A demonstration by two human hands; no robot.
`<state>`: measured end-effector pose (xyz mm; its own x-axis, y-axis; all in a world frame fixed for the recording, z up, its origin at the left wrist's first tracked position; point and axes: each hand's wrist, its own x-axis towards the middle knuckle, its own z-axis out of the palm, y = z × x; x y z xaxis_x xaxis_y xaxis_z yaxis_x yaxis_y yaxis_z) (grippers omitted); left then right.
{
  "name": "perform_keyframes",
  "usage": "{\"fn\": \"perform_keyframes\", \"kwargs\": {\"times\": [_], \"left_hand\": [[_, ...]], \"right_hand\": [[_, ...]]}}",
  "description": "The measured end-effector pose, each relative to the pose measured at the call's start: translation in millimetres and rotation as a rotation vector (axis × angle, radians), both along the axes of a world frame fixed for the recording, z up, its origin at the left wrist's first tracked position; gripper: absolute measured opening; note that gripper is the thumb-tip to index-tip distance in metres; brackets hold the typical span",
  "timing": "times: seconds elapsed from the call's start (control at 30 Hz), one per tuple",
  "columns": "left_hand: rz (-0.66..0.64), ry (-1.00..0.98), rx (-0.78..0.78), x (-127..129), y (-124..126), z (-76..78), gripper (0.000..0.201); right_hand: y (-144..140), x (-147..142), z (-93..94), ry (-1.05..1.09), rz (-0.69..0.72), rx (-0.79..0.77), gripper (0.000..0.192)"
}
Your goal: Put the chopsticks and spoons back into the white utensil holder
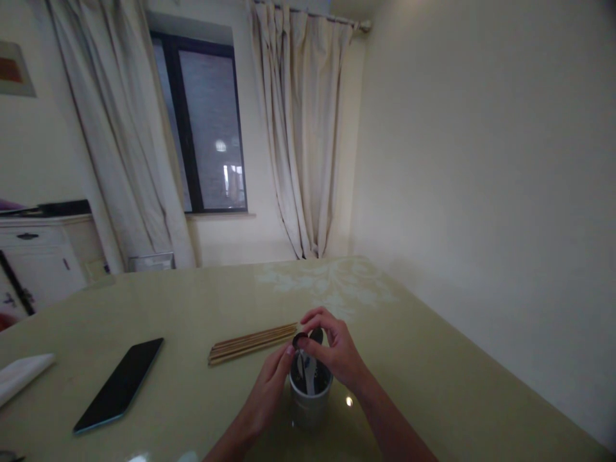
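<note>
A grey cup (308,405) stands on the pale green table (433,359) near its front edge. Spoons (309,377) stick up out of the cup, one white and one dark. My right hand (337,350) pinches the bowls of the spoons at the cup's top. My left hand (272,385) rests against the cup's left side, fingertips near the rim. A bundle of wooden chopsticks (253,342) lies flat on the table just behind and left of the cup.
A black phone (120,384) lies on the table at the left, and a white folded cloth (22,374) at the far left edge. A wall runs along the table's right side. A white cabinet (38,256) and curtained window (206,128) are behind.
</note>
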<state>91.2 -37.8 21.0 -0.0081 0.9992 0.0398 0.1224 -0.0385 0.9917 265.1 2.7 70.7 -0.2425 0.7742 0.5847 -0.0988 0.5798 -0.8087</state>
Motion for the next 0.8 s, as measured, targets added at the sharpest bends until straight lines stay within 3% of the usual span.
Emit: {"fn": "perform_keyframes", "kwargs": {"times": [0.1,0.2,0.3,0.4,0.47,0.57,0.7,0.8], "left_hand": [[-0.014,0.015,0.001,-2,0,-1.0,0.073],[-0.048,0.026,0.039,-3,1,-2.5,0.071],[-0.055,-0.002,0.048,-1,1,-3.1,0.07],[-0.095,-0.115,0.047,2,4,-2.7,0.071],[-0.062,-0.201,0.084,1,11,-3.8,0.071],[0.108,-0.262,0.144,-10,28,-10.9,0.075],[0.192,-0.25,0.119,-34,51,-24.6,0.076],[0.161,-0.124,0.143,-50,59,-27.8,0.06]], "right_hand": [[1,-1,0.0,0.144,-0.001,-0.041,0.022],[6,6,2.6,0.492,-0.016,-0.161,0.025],[19,21,4.9,0.866,-0.09,-0.299,0.03],[35,35,-0.3,1.034,-0.217,-0.385,0.04],[43,36,-10.0,1.02,-0.314,-0.412,0.041],[49,23,-30.6,0.885,-0.388,-0.454,0.044],[49,-5,-53.5,0.642,-0.306,-0.541,0.043],[50,-18,-62.7,0.563,-0.26,-0.566,0.043]]}}
